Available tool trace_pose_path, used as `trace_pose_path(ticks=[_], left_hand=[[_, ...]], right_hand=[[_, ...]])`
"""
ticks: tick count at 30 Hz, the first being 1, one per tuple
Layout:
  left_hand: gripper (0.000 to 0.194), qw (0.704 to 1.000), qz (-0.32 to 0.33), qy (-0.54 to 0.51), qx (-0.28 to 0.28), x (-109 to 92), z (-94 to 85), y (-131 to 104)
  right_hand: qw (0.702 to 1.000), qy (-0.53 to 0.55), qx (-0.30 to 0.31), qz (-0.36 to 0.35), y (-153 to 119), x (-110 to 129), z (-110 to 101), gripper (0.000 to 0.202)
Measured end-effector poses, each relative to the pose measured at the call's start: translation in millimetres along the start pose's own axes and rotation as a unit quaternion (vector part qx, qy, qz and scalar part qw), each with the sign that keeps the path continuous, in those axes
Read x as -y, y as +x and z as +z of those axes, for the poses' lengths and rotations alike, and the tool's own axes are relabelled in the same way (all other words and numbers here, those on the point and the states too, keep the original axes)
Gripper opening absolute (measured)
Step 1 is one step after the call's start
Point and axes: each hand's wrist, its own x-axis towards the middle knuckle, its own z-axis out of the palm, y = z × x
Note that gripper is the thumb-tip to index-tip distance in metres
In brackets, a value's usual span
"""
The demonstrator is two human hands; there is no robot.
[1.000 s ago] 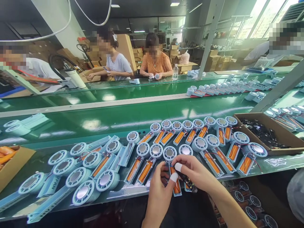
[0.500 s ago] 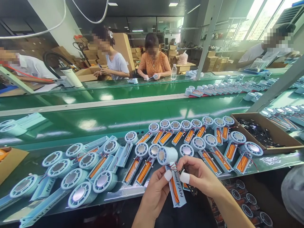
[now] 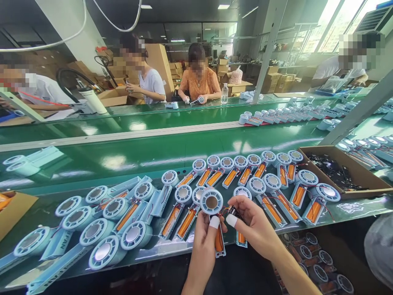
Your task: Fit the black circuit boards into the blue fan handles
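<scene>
My left hand (image 3: 206, 237) is closed round the handle of a light-blue handheld fan (image 3: 211, 201). Its round head points up, and an orange battery shows in the open handle below my thumb. In my right hand (image 3: 250, 225), thumb and fingers pinch a small black circuit board (image 3: 235, 213). Thin red wires run between the fan and the board. White covers sit on both thumbs. Behind my hands, more open fans (image 3: 186, 194) with orange batteries lie in rows on the bench.
A cardboard box (image 3: 344, 186) of black circuit boards stands at the right. Fans crowd the bench (image 3: 166, 250) at the left. Below the bench edge, lower right, more fans (image 3: 319, 273) are stored. Beyond the green conveyor (image 3: 172, 141), several people sit working.
The fan in my left hand has turned, so its round face and open battery side now face me. My right hand has shifted slightly left and up with the circuit board.
</scene>
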Motion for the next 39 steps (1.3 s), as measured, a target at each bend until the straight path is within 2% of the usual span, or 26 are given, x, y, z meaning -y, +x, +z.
trace_pose_path(ticks=[3, 6, 9, 12, 15, 18, 21, 23, 25, 26, 28, 30, 32, 35, 39], left_hand=[[0.047, 0.999, -0.007, -0.040, -0.021, 3, 1.4, 1], [0.051, 0.999, 0.024, -0.001, -0.036, 2, 2.5, 1], [0.046, 0.996, 0.041, 0.065, -0.035, -2, 2.1, 1], [0.045, 0.993, 0.064, 0.087, -0.046, -5, 1.8, 1], [0.046, 0.993, 0.064, 0.088, -0.048, -7, 1.6, 0], [0.043, 0.992, 0.060, 0.096, -0.048, -7, 0.4, -1], [0.037, 0.993, 0.049, 0.096, -0.051, -9, -0.2, -3], [0.035, 0.996, 0.029, 0.081, -0.039, -11, 0.0, -5], [0.035, 0.998, 0.003, 0.056, -0.018, -13, 0.1, -6], [0.035, 0.999, -0.008, 0.039, -0.009, -14, -0.3, -6], [0.035, 1.000, -0.022, -0.001, 0.004, -14, -1.7, -6], [0.036, 0.999, -0.031, -0.042, 0.014, -12, -3.4, -5], [0.039, 0.996, -0.036, -0.085, 0.021, -9, -4.0, -4], [0.043, 0.991, -0.028, -0.130, 0.029, -6, -0.6, -6], [0.046, 0.995, 0.007, -0.094, 0.016, -8, 9.2, -12]], right_hand=[[1.000, -0.008, -0.027, 0.005, 1, -5, 1, 0.024], [0.999, -0.044, -0.019, 0.005, -1, -7, 0, 0.027], [0.988, -0.150, -0.029, -0.001, -3, -6, -2, 0.024], [0.952, -0.303, -0.036, -0.017, -5, -3, -4, 0.011], [0.901, -0.432, 0.024, -0.024, -7, 4, -6, 0.014], [0.866, -0.483, 0.126, -0.031, -10, 18, -9, 0.023], [0.869, -0.439, 0.225, -0.048, -11, 32, -12, 0.015], [0.884, -0.387, 0.252, -0.068, -10, 37, -13, 0.004], [0.908, -0.316, 0.265, -0.073, -8, 37, -11, 0.011], [0.922, -0.271, 0.270, -0.058, -8, 34, -9, 0.016], [0.947, -0.166, 0.275, 0.015, -6, 26, -5, 0.023], [0.959, -0.065, 0.260, 0.093, -7, 15, -1, 0.036], [0.966, 0.008, 0.226, 0.124, -8, 4, 4, 0.049], [0.977, 0.070, 0.174, 0.105, -12, -6, 10, 0.060], [0.983, 0.100, 0.116, 0.101, -16, -11, 14, 0.063]])
